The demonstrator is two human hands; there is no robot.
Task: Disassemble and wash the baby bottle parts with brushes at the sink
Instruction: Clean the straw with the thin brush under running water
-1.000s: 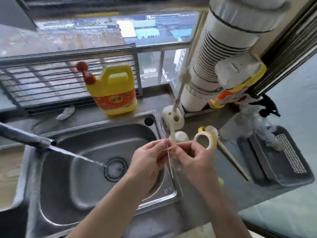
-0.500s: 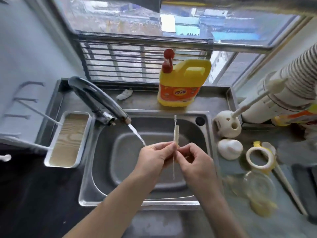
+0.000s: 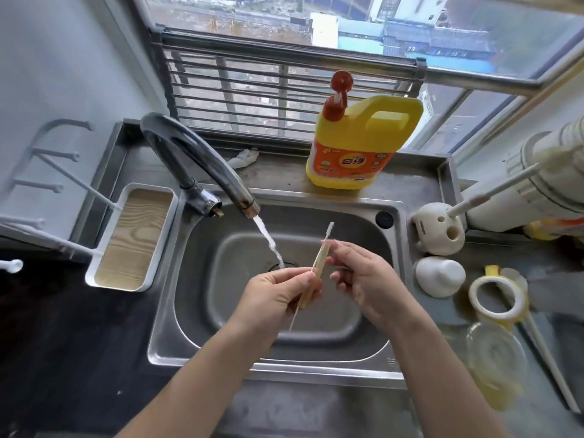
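Note:
Over the steel sink (image 3: pixel 392 349) my left hand (image 3: pixel 278 298) pinches the lower part of a yellowish straw (image 3: pixel 319 263). A thin wire brush (image 3: pixel 329 228) runs through the straw; its white bristle tip sticks out at the top and its wire end hangs out below my left hand. Fingertips of my right hand (image 3: pixel 366 279) pinch the straw's upper end. The straw leans to the right, just right of the water stream (image 3: pixel 268 238) from the tap (image 3: pixel 202 159). A clear bottle (image 3: pixel 494 352), a white-yellow collar ring (image 3: pixel 496 295) and a white dome part (image 3: pixel 439 276) lie on the counter at right.
A yellow detergent jug (image 3: pixel 360 143) with a red pump stands behind the sink. A white brush holder (image 3: pixel 439 229) with a long brush stands at the sink's right corner. A wood-lined tray (image 3: pixel 132 238) sits left of the tap. A long handle (image 3: pixel 550 358) lies on the right counter.
The view has swung left and down onto the sink. The straw and brush moved from the counter side to over the basin and now lean right; my right hand pinches higher up.

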